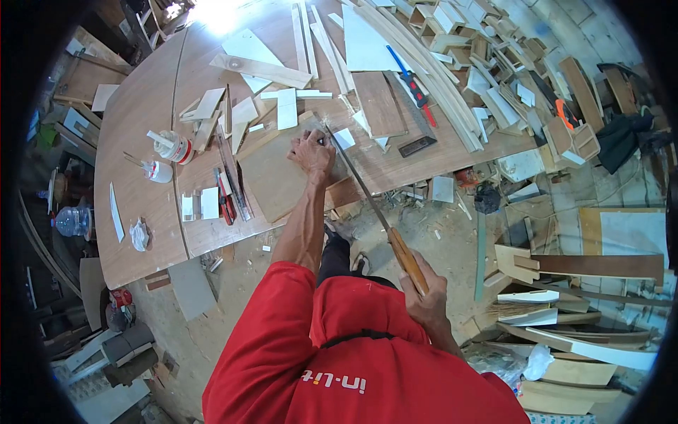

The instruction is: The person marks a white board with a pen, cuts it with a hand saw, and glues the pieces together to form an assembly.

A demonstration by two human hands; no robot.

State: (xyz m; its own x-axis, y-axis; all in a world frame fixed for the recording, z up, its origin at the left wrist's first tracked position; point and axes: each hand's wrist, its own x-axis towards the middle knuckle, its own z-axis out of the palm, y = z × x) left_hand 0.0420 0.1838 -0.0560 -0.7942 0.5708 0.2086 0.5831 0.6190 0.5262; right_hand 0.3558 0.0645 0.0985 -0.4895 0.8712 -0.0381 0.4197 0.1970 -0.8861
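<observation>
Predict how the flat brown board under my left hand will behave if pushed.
The brown board will probably stay stiff, as it lies flat with straight edges. Being broad and low on the table, it should slide rather than roll or tip. Your left hand on it may add drag.

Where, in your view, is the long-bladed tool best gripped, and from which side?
Probably by its wooden handle, from the person's right, where the right hand holds it: the handle is thicker and points back, while the narrow blade slants forward.
</observation>
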